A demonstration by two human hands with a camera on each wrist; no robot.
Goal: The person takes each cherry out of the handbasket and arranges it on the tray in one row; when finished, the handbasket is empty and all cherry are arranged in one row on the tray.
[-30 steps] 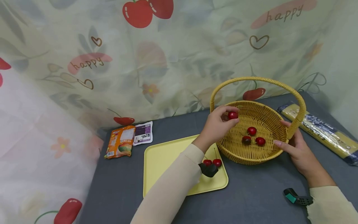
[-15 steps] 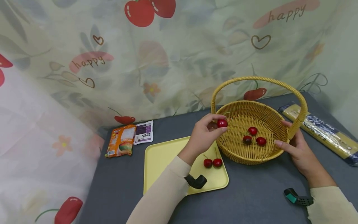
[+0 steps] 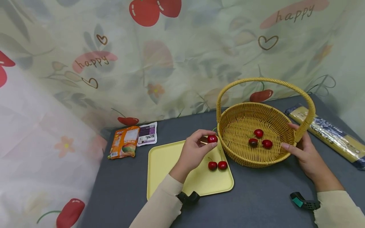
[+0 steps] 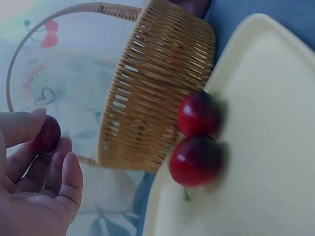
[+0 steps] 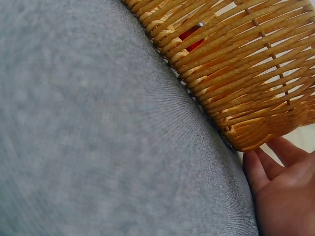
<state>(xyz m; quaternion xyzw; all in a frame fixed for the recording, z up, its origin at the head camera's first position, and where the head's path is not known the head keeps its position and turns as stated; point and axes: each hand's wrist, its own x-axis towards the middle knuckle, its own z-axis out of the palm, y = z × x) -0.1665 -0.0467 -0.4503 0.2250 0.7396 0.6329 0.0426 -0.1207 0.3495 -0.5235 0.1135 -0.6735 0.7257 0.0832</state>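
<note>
My left hand [image 3: 191, 153] pinches a dark red cherry [image 3: 212, 139] between thumb and fingers, above the yellow tray's [image 3: 163, 161] far right corner. In the left wrist view this cherry [image 4: 49, 135] sits at the fingertips. Two stemmed cherries [image 3: 222, 165] lie side by side on the tray near its right edge. Right of the tray stands a wicker basket [image 3: 238, 126] with a tall arched handle. Several cherries, three visible, lie on its bottom, one [image 3: 259, 133] at the back. My right hand [image 3: 310, 160] holds the basket's right rim near the handle's foot, thumb toward the inside.
An orange snack packet [image 3: 124, 142] and a purple-and-white pouch [image 3: 147, 134] lie at the back left. Behind the basket on the right is a long gold-and-blue package [image 3: 333, 134]. A printed curtain [image 3: 182, 72] hangs along the grey table's [image 3: 256, 196] back edge.
My left hand has drawn back from over the basket, leftward and toward me, bringing the cherry above the tray. My right hand stays on the basket rim.
</note>
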